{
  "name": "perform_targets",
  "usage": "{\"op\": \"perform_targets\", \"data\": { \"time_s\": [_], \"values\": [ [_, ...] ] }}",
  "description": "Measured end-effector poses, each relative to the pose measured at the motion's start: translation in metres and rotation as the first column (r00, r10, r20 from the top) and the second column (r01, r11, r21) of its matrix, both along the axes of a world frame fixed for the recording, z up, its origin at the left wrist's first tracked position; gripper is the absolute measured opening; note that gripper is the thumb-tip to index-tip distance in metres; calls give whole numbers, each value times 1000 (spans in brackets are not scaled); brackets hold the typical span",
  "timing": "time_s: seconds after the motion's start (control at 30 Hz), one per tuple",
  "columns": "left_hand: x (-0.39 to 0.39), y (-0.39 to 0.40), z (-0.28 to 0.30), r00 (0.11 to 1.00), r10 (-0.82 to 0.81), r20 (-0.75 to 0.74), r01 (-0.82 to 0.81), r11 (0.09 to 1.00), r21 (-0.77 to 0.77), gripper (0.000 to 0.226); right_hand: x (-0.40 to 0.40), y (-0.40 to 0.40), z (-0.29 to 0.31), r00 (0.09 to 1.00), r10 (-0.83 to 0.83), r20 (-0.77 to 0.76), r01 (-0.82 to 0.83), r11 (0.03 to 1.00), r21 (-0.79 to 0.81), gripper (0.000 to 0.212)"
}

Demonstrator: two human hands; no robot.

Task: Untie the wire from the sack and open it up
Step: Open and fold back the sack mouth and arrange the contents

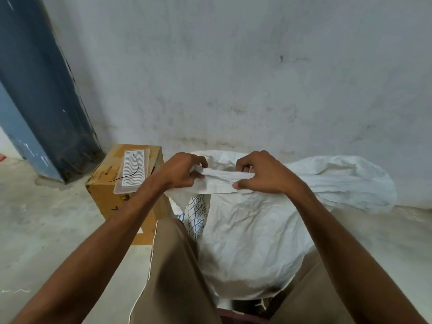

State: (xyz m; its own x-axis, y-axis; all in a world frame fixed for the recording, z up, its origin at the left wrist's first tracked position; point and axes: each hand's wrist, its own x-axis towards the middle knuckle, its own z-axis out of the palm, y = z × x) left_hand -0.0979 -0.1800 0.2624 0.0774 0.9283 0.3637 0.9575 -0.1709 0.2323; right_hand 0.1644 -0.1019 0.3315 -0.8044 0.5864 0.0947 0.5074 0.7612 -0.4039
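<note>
A white woven sack (247,232) stands between my knees, with blue print down its left side. My left hand (184,170) and my right hand (261,174) each pinch the folded rim of the sack's mouth (228,176), a hand's width apart, holding the rim taut between them. A thin black wire (131,175) lies curled on a clear plastic lid on top of a cardboard box to the left, apart from the sack.
The cardboard box (112,197) stands on the concrete floor left of the sack. A second white sack (350,181) lies behind to the right against the grey wall. A blue pillar (42,94) rises at the left.
</note>
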Motion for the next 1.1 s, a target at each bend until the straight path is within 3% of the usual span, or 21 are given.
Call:
{"op": "perform_targets", "data": {
  "time_s": [0.07,0.13,0.27,0.33,0.43,0.5,0.53,0.57,0.63,0.7,0.77,0.8,0.83,0.9,0.93,1.0,1.1],
  "values": [
    [-1,5,3,1000,-2,30,3,1000,-28,29,-2,2,8,998,60,14,-56,979,-197,43],
    [-3,12,7,999,-2,45,5,997,-71,28,-11,18,11,998,37,44,-24,965,-262,56],
    [1,27,6,998,-51,31,54,994,-96,23,-44,77,-6,938,-8,348,95,968,-234,34],
    [5,33,-1,996,-90,25,92,991,-102,22,-59,101,-18,894,-110,433,146,988,-51,37],
    [4,41,-8,991,-124,48,130,979,-155,26,-78,121,-45,885,-224,408,103,949,298,86],
    [2,45,-6,985,-115,127,139,970,-199,30,-90,128,-67,873,-250,419,89,926,366,113],
    [2,47,-3,983,-108,148,140,965,-221,29,-96,132,-80,868,-253,427,91,927,364,112],
    [0,48,2,981,-110,162,149,956,-253,29,-100,135,-91,871,-243,426,89,933,349,98],
    [-6,53,11,962,-119,244,207,903,-375,32,-102,141,-104,900,-223,375,99,941,322,49],
    [-13,60,16,879,-113,463,352,809,-470,37,-99,146,-108,932,-227,281,141,944,297,26],
    [-14,73,14,738,-68,672,396,849,-349,33,-94,151,-106,949,-237,206,176,945,276,21],
    [-12,82,9,715,-21,699,291,918,-270,30,-92,153,-104,952,-244,184,192,946,262,21],
    [-9,91,2,763,54,644,97,976,-196,28,-91,153,-102,956,-242,166,197,949,246,21],
    [-1,113,-18,891,265,368,-242,964,-108,43,-88,156,-99,962,-240,131,208,954,216,20],
    [5,124,-28,921,308,238,-281,949,-141,50,-85,157,-97,963,-241,117,216,957,196,18],
    [21,140,-43,941,320,113,-280,920,-275,37,-80,160,-95,966,-239,100,221,961,168,15],
    [35,154,-51,909,367,196,-317,916,-247,13,-72,165,-91,966,-253,60,246,964,102,10]
  ]
}}
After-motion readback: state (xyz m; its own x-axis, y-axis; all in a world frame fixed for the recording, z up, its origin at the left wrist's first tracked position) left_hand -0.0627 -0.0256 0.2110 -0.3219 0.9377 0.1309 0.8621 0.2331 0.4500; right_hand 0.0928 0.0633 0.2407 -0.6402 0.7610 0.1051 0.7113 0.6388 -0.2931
